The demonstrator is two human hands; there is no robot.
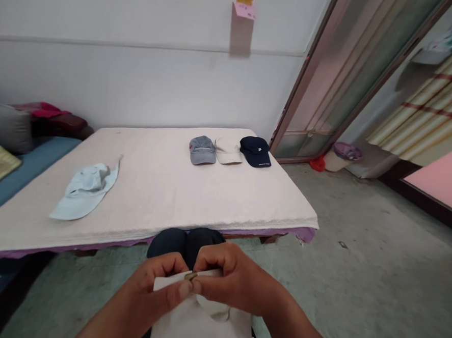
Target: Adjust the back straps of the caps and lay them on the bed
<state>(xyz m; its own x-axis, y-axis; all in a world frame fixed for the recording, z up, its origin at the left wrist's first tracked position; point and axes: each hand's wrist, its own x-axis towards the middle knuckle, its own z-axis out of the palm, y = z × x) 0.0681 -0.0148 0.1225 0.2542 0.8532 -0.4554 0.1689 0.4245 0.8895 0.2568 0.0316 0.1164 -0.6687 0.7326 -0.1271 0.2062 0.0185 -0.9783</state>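
A white cloth cap lies over my lap, with a small brass-coloured buckle at its upper edge. My left hand pinches the cap just left of the buckle, thumb on top. From the other side, my right hand grips it close by, its thumb tip meeting the left one. Both hands are closed, and the fingers under the fabric are hidden. Below the buckle, part of the cap's opening shows as a rounded fold.
Ahead stands a low bed with a pale cover. On it lie a light blue cap with a loose strap, and a grey cap, a cream cap and a navy cap in a row. A bin stands right.
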